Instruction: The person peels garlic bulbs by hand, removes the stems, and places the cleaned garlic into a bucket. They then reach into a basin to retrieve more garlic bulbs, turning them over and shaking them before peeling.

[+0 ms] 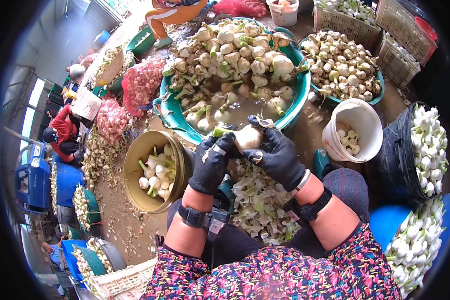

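Nearest: patterned top [277, 270] is filling the low edge of the view; heap of pale peelings [265, 210] is lying between the knees, beneath the hands.

Hands: both gloved in black. Left hand [210, 162] is closing its fingers about the neck of a garlic bulb [248, 137]; right hand [280, 157] is pinching the round body, forefinger over the top, thumb below. Neither is standing open.

Bulb: resting up between the two sets of fingers, touching both, so neither hand is nearer. Long axis is running roughly crosswise to the person, left hand to right. Green stem [221, 131] is pointing left and slightly away, poking out over the left fingers; rounded end is facing right, into the right hand's grip. Root end is mostly hidden by the glove.

Just beyond, left: tan bucket [128, 172] is holding clean white bulbs [160, 175], some with green stems. Right: white bucket [357, 117] is holding a few pale pieces [349, 141]; a black bucket [392, 160] is standing past it, heaped with white bulbs [427, 155].

Ahead: big teal tub [303, 97] is carrying muddy bulbs [225, 52], some sitting in murky water. A second heap of bulbs [342, 65] is filling the tub on its right.

Farther: red mesh sack [144, 82] is slumping left of the big tub; a person in red [67, 132] is working beyond; blue truck [30, 172] is standing at far left.
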### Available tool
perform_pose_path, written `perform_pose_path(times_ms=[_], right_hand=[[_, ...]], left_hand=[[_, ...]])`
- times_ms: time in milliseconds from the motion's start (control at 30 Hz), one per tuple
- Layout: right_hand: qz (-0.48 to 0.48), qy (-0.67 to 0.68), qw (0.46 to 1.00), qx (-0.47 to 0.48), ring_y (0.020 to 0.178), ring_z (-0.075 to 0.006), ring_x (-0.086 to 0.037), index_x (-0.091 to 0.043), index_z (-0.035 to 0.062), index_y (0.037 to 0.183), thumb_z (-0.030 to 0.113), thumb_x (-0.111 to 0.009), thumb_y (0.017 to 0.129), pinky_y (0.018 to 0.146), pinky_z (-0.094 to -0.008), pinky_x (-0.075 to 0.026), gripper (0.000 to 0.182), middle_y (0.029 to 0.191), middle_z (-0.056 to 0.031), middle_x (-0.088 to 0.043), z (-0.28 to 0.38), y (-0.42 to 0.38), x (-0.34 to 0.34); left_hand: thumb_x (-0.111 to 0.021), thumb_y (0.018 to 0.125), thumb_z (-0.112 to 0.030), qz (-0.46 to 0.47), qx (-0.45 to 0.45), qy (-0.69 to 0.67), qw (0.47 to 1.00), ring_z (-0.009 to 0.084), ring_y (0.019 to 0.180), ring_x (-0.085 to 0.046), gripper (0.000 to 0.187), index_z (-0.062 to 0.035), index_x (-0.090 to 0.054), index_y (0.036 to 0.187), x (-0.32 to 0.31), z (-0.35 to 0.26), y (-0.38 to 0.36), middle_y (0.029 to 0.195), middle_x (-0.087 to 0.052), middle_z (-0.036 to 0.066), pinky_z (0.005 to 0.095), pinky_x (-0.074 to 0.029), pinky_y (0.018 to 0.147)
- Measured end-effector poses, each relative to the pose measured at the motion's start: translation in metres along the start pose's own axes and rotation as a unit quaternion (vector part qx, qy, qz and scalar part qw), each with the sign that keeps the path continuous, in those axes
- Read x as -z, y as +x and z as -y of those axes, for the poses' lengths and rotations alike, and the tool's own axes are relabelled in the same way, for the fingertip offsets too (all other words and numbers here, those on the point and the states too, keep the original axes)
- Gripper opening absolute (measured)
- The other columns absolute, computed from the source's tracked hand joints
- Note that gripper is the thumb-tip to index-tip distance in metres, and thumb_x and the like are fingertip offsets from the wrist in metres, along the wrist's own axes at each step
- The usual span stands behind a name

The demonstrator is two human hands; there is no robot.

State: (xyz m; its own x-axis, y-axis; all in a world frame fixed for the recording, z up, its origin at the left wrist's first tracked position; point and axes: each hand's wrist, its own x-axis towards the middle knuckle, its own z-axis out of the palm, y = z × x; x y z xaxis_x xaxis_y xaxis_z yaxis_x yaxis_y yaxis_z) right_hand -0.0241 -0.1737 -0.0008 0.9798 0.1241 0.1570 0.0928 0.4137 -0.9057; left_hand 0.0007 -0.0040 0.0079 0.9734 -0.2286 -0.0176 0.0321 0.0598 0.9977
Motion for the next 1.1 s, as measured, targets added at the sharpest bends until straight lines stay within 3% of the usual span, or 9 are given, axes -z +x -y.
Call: perform_pose_path(times_ms=[100,167,400,467,600,667,933,1033,1100], right_hand=[[0.001,-0.076,0.995,0.061,0.112,-0.0195,-0.049,-0.034,-0.0040,0.134,0.012,-0.065,0.082,0.096,-0.0323,-0.040,0.063,0.125,-0.0126,-0.047,-0.015,0.002,0.003],[-0.058,-0.398,0.890,0.217,0.114,-0.0197,-0.046,-0.033,-0.0047,0.133,0.019,-0.059,0.086,0.097,-0.0338,-0.038,0.059,0.124,-0.0144,-0.048,-0.020,0.002,0.006],[-0.103,-0.183,0.976,0.064,0.097,-0.0169,-0.053,-0.038,-0.0013,0.129,0.023,-0.054,0.091,0.086,-0.0305,-0.043,0.048,0.106,-0.0137,-0.056,-0.021,0.002,0.001],[-0.102,-0.190,0.975,0.055,0.102,-0.0144,-0.047,-0.039,-0.0017,0.129,0.021,-0.050,0.093,0.092,-0.0291,-0.038,0.044,0.113,-0.0099,-0.049,-0.015,0.002,0.000],[-0.102,-0.166,0.981,0.018,0.102,-0.0159,-0.047,-0.038,-0.0022,0.129,0.023,-0.054,0.091,0.092,-0.0299,-0.039,0.048,0.113,-0.0111,-0.049,-0.016,0.003,0.002],[-0.104,-0.263,0.949,0.141,0.102,-0.0208,-0.049,-0.039,-0.0032,0.129,0.029,-0.057,0.089,0.092,-0.0323,-0.039,0.054,0.113,-0.0145,-0.050,-0.024,0.004,0.002],[-0.108,-0.340,0.924,0.141,0.102,-0.0274,-0.053,-0.038,-0.0047,0.125,0.034,-0.061,0.083,0.092,-0.0359,-0.040,0.061,0.115,-0.0191,-0.050,-0.028,-0.001,0.003],[-0.072,-0.038,0.996,0.030,0.092,-0.0195,-0.058,-0.040,-0.0042,0.122,0.034,-0.055,0.089,0.086,-0.0285,-0.045,0.052,0.111,-0.0137,-0.055,-0.020,-0.003,0.001],[0.047,0.326,0.908,-0.258,0.073,-0.0140,-0.061,-0.050,0.0059,0.112,0.042,-0.047,0.092,0.064,-0.0264,-0.052,0.041,0.086,-0.0058,-0.061,0.001,0.000,0.008]], left_hand=[[-0.056,0.087,-0.016,0.077,-0.252,0.416,0.870,0.0134,0.073,-0.060,0.023,0.0044,-0.059,0.097,0.010,-0.002,0.005,0.083,-0.061,0.005,0.0268,-0.050,0.066],[-0.053,0.086,-0.011,0.008,-0.039,0.071,0.997,0.0140,0.074,-0.061,0.019,0.0053,-0.060,0.094,-0.001,-0.001,0.000,0.084,-0.062,0.006,0.0271,-0.050,0.066],[-0.049,0.084,-0.007,0.065,-0.180,0.257,0.947,0.0165,0.077,-0.062,0.019,0.0045,-0.060,0.095,0.011,0.004,0.002,0.088,-0.063,0.008,0.0291,-0.051,0.069],[-0.051,0.085,-0.010,0.037,-0.369,0.491,0.788,0.0173,0.079,-0.061,0.019,0.0033,-0.060,0.096,0.011,0.003,0.004,0.087,-0.063,0.007,0.0284,-0.051,0.070],[-0.054,0.086,-0.013,0.084,-0.137,0.476,0.864,0.0159,0.081,-0.061,0.020,0.0028,-0.061,0.096,-0.007,-0.017,-0.002,0.089,-0.063,0.007,0.0275,-0.050,0.071],[-0.054,0.087,-0.015,0.017,-0.056,0.090,0.994,0.0141,0.081,-0.061,0.022,0.0033,-0.061,0.097,-0.021,-0.021,-0.006,0.091,-0.064,0.008,0.0265,-0.049,0.072],[-0.054,0.083,-0.011,0.024,-0.038,0.113,0.993,0.0130,0.074,-0.062,0.021,0.0044,-0.063,0.094,-0.009,-0.015,-0.006,0.083,-0.066,0.008,0.0257,-0.049,0.070],[-0.054,0.082,-0.011,0.029,-0.052,0.131,0.990,0.0132,0.074,-0.062,0.020,0.0031,-0.065,0.091,-0.003,-0.004,-0.005,0.083,-0.066,0.007,0.0260,-0.049,0.068],[-0.054,0.082,-0.012,0.017,-0.069,0.135,0.988,0.0132,0.073,-0.062,0.019,0.0022,-0.065,0.089,-0.001,0.002,-0.004,0.083,-0.066,0.007,0.0262,-0.049,0.067]])
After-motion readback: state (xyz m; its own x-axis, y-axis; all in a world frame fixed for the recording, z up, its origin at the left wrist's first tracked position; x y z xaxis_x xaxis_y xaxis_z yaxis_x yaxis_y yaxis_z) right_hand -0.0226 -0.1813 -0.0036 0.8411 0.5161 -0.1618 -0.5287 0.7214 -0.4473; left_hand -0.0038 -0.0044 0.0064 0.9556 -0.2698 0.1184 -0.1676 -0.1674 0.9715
